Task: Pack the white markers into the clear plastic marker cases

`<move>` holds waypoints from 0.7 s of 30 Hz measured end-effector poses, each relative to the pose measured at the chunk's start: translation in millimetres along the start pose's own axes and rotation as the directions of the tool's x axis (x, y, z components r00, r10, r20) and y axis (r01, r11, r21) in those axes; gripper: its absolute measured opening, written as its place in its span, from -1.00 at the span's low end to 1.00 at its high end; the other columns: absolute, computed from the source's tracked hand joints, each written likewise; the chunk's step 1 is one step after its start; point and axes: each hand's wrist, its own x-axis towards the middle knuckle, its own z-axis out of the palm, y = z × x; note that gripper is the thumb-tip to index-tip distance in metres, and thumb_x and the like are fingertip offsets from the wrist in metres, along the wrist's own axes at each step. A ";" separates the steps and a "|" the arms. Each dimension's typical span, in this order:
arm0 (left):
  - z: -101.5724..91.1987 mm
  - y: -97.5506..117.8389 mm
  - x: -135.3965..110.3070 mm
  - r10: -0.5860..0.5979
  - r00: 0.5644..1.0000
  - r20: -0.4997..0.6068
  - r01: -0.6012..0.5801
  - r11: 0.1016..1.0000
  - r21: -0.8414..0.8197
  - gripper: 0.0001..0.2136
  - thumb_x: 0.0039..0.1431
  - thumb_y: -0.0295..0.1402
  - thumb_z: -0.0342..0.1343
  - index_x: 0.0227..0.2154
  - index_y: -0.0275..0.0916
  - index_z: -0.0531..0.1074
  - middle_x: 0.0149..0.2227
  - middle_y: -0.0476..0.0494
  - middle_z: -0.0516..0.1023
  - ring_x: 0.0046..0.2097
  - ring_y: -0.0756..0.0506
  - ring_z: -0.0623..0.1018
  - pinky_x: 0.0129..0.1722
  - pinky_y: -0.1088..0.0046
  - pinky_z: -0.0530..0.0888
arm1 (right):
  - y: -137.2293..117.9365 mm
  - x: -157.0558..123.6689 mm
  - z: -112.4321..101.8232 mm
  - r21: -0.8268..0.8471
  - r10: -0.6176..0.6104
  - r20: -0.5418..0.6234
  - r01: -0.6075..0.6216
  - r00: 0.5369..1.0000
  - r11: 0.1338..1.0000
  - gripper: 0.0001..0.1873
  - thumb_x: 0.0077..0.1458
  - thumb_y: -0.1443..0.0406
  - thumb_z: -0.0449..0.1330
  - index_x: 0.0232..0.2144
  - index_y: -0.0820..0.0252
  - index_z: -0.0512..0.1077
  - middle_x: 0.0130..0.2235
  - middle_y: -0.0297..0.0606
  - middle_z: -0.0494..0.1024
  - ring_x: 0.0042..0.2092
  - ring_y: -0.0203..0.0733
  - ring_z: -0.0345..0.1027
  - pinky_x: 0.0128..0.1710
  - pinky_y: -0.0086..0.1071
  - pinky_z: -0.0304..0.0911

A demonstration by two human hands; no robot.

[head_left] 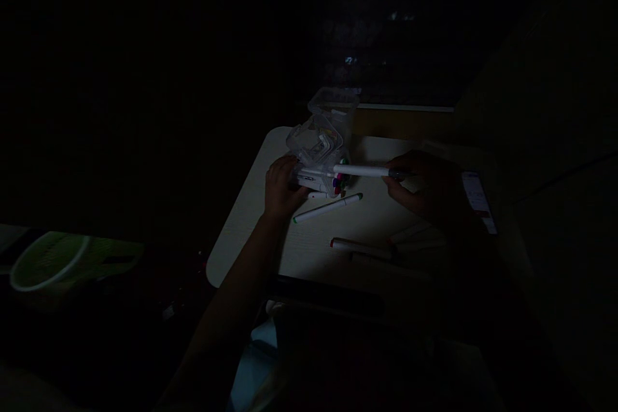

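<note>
The scene is very dark. A clear plastic marker case (316, 145) lies on its side on a small pale table (241, 225), with several coloured marker ends showing at its mouth. My left hand (280, 187) is closed on the case's near end. My right hand (425, 190) pinches a white marker (362, 170) by its right end; its left tip is at the case's opening. A green-tipped white marker (328, 208) lies loose on the table just below the case.
A red-tipped marker (360, 246) and another dim one lie near the table's front. A second clear container (333, 103) stands behind the case. A phone (477, 199) lies at the right. A green cup (46, 264) sits at the far left.
</note>
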 end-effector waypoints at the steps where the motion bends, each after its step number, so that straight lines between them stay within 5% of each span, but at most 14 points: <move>1: 0.1 0.0 -0.1 0.002 1.000 -0.001 -0.002 1.000 0.000 -0.40 0.05 -0.02 0.19 0.12 -0.13 0.26 0.09 -0.25 0.44 0.13 -0.27 0.42 0.10 0.06 0.37 | 0.7 0.0 1.3 -0.001 0.000 -0.012 0.000 1.000 1.000 -0.90 0.04 0.32 0.19 -0.33 0.06 0.46 -0.38 -0.32 0.57 -0.34 -0.19 0.45 -0.30 -0.32 0.32; 21: -0.6 0.7 -4.0 0.047 0.998 0.035 -0.048 0.998 0.047 -0.40 0.04 -0.03 0.20 0.11 -0.15 0.26 0.10 -0.28 0.43 0.13 -0.27 0.43 0.07 0.09 0.39 | -2.3 -5.5 46.0 0.143 0.122 -0.084 -0.109 0.989 0.984 -0.87 0.04 0.35 0.18 -0.30 0.14 0.48 -0.34 -0.26 0.60 -0.36 -0.22 0.45 -0.34 -0.37 0.31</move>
